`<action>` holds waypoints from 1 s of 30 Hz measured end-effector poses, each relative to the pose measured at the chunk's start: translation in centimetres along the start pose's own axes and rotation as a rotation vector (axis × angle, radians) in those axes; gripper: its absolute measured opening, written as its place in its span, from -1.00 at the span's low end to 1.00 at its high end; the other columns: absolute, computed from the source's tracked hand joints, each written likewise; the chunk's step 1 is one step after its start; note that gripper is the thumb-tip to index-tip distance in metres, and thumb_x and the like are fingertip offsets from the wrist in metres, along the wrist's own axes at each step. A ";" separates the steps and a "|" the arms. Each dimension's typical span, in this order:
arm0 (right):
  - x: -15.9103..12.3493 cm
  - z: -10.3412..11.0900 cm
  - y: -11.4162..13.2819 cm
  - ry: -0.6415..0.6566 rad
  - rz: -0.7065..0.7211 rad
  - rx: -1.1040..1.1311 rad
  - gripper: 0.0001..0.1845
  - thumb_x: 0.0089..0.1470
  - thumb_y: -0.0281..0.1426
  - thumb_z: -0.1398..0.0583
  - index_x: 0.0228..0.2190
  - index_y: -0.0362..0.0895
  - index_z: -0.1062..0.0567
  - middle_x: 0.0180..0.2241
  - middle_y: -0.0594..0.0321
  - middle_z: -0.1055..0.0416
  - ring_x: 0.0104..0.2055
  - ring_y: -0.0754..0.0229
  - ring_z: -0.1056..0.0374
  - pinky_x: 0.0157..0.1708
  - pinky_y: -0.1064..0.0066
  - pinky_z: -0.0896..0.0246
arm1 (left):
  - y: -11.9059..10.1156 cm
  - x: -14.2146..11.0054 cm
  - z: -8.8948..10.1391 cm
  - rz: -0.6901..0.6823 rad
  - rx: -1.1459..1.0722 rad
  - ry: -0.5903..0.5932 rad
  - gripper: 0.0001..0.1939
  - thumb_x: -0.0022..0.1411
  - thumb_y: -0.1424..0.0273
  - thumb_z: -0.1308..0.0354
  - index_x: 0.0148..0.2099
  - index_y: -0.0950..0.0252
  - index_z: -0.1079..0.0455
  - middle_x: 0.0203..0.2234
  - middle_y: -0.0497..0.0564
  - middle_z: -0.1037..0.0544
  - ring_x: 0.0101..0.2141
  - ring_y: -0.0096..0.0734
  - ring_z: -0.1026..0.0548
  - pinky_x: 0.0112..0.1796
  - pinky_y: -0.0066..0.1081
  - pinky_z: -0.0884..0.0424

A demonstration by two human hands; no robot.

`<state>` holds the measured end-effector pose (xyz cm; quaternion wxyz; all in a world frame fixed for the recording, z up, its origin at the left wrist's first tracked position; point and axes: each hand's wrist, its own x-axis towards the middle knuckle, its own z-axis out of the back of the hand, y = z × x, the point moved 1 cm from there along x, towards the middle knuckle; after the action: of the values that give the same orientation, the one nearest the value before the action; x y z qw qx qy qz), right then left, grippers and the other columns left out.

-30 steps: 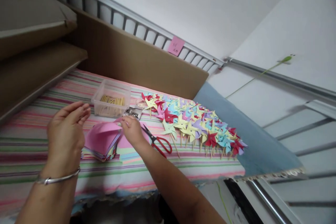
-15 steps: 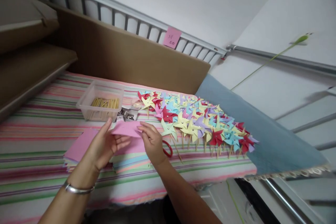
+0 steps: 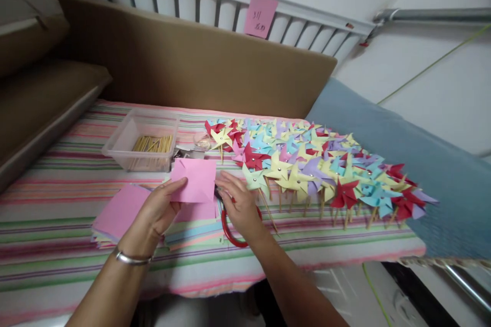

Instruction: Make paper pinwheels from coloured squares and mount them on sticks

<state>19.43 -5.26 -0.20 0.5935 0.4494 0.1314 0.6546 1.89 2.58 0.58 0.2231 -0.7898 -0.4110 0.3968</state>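
Note:
A square sheet of pink paper (image 3: 196,181) is held upright by its left edge in my left hand (image 3: 159,209), thumb on its front. Fine lines run in from its corners. My right hand (image 3: 241,209) is just right of the sheet, fingers loosely bent and apart, with nothing seen in them. Below that hand lie red-handled scissors (image 3: 231,237), mostly covered by it. One stack of coloured paper squares (image 3: 120,209), pink on top, lies left of my left hand. Another spread of coloured paper (image 3: 195,235) lies beneath the held sheet.
A clear plastic box (image 3: 115,150) holds short wooden sticks. Small metal parts (image 3: 186,153) lie beside it. Many-coloured paper pinwheels (image 3: 299,184) on sticks crowd the right side. A cardboard panel (image 3: 199,66) stands along the back, and cardboard boxes (image 3: 46,107) stand at left.
My left hand came over from the left and took the pink sheet. My right hand let go of it and moved right, over the scissors. The view shifted too.

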 end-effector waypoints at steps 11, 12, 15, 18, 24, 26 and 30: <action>-3.6 2.0 -1.4 0.426 -0.372 -0.440 -0.48 -0.03 -0.55 -0.18 0.02 -0.19 -0.41 -0.05 -0.03 -0.37 0.04 -0.02 -0.26 0.05 0.24 -0.13 | -1.9 0.1 0.5 -0.170 0.018 -0.109 -0.83 -0.01 0.61 -0.24 -0.30 0.37 -0.46 -0.41 0.05 -0.57 -0.43 -0.32 -0.54 -0.49 -0.37 -0.54; -3.7 1.9 -1.4 0.432 -0.372 -0.459 -0.44 -0.04 -0.56 -0.17 0.06 -0.19 -0.38 -0.05 -0.04 -0.36 0.05 -0.03 -0.24 0.05 0.23 -0.12 | -2.0 0.1 0.4 -0.183 0.014 -0.113 -0.83 -0.02 0.62 -0.24 -0.30 0.37 -0.45 -0.42 0.04 -0.56 -0.44 -0.32 -0.53 -0.50 -0.37 -0.54; -3.8 1.5 -1.7 0.437 -0.348 -0.522 -0.37 -0.06 -0.57 -0.14 0.10 -0.17 -0.33 -0.10 -0.05 -0.37 0.00 -0.05 -0.27 0.01 0.20 -0.15 | -2.1 0.2 0.1 -0.216 0.016 -0.113 -0.82 -0.06 0.62 -0.25 -0.33 0.37 -0.44 -0.44 0.01 -0.55 -0.45 -0.33 -0.52 -0.50 -0.38 -0.53; -3.5 1.5 -2.1 0.404 -0.306 -0.540 -0.34 -0.11 -0.57 -0.14 0.10 -0.12 -0.33 -0.14 -0.01 -0.38 -0.04 -0.05 -0.28 -0.05 0.22 -0.18 | -2.2 0.4 -0.2 -0.274 0.054 -0.123 -0.81 -0.12 0.58 -0.30 -0.37 0.36 -0.43 -0.47 -0.02 -0.53 -0.47 -0.36 -0.50 -0.50 -0.38 -0.52; -3.4 2.7 -2.0 0.326 -0.279 -0.440 -0.30 -0.09 -0.53 -0.15 0.14 -0.03 -0.25 -0.03 0.07 -0.35 0.00 0.02 -0.29 -0.05 0.29 -0.18 | -3.3 0.5 -0.1 -0.429 0.178 -0.213 -0.70 -0.23 0.39 -0.37 -0.36 0.35 -0.46 -0.56 -0.01 -0.52 -0.58 -0.37 -0.45 -0.60 -0.44 -0.43; -3.4 3.0 -1.7 0.307 -0.296 -0.378 -0.32 -0.08 -0.51 -0.16 0.12 0.00 -0.27 -0.02 0.10 -0.35 0.01 0.03 -0.30 -0.05 0.28 -0.18 | -3.7 0.6 0.1 -0.496 0.205 -0.257 -0.73 -0.24 0.36 -0.36 -0.40 0.34 -0.47 -0.59 -0.03 -0.51 -0.60 -0.40 -0.43 -0.60 -0.45 -0.42; -3.4 3.1 -1.4 0.189 -0.348 -0.093 -0.37 -0.11 -0.47 -0.21 0.05 0.02 -0.35 -0.05 0.14 -0.38 0.00 0.05 -0.31 -0.02 0.24 -0.19 | -4.3 0.6 0.6 -0.637 0.260 -0.271 -0.80 -0.19 0.35 -0.33 -0.44 0.33 -0.48 -0.59 -0.06 -0.51 -0.57 -0.46 -0.41 -0.57 -0.52 -0.39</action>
<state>22.32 -9.08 -0.89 0.7029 0.3284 0.2317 0.5868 -0.44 5.51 2.92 0.3775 -0.5276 -0.6082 0.4574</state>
